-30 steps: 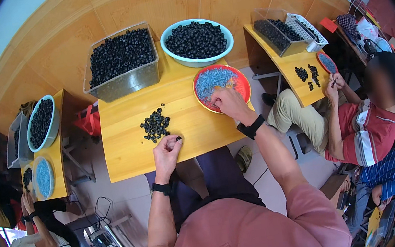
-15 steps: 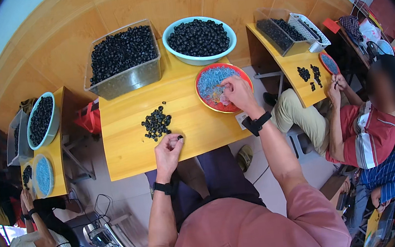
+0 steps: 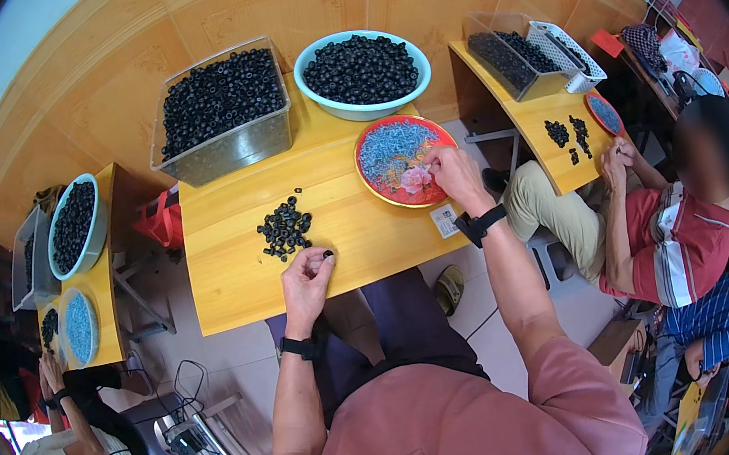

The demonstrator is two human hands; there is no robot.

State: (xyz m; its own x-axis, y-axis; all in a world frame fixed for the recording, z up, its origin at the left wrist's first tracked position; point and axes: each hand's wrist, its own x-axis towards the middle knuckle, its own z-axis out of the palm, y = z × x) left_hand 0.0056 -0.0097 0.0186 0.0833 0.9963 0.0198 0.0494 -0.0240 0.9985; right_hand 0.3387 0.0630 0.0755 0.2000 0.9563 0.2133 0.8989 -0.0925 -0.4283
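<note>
My left hand [image 3: 305, 280], above the table's front edge, pinches a small black cap-like part [image 3: 329, 254] between thumb and forefinger. Just beyond it lies a loose cluster of small black parts [image 3: 285, 230] of the same kind. Over the right side of a red plate with a flower print [image 3: 416, 179] is my right hand [image 3: 461, 181], its fingertips pressed together. Whatever they may hold is too small to make out. Small bluish, thin pieces [image 3: 392, 144] are heaped across the plate's far part.
A clear plastic bin [image 3: 229, 158] and a light-blue basin [image 3: 366, 111], both full of black parts, stand at the table's back. A small card [image 3: 446, 221] lies by the right edge. A co-worker [image 3: 670, 235] sits at the right table, another person [image 3: 77, 445] at the left one.
My right hand has shifted rightward from the bluish pieces towards the plate's right rim, uncovering the printed flower. My left hand still holds the black part in nearly the same place.
</note>
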